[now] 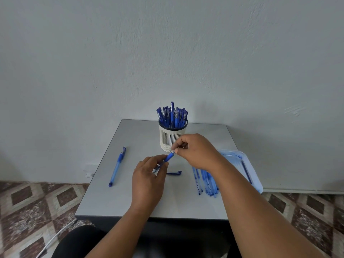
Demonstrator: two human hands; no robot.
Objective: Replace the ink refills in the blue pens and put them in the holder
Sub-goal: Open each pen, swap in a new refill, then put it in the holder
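Pale plaster wall rises behind a small grey table [186, 202] that stands on a patterned tile floor [28, 202]. Over the middle of the table the person holds a blue pen [168, 157] tilted, its far end raised toward the holder. The left hand [149, 177] curls its fingers round the lower barrel, so that grip is closed on the pen. The right hand [197, 151] pinches the pen's upper tip between thumb and forefinger, the other fingers curled.

Just behind the hands, near the table's far edge, stands a white slotted holder [172, 135] packed with upright blue pens [172, 115]. A small blue cap [174, 173] lies on the table just beside the left hand, toward the right. A loose bunch of blue refills [204, 183] lies toward the right edge, partly under the right forearm. Beyond them a pale tray [251, 170] overhangs the right edge with a dark refill inside. One more whole blue pen, the spare pen [117, 166], lies well apart near the left edge, pointing roughly front to back.
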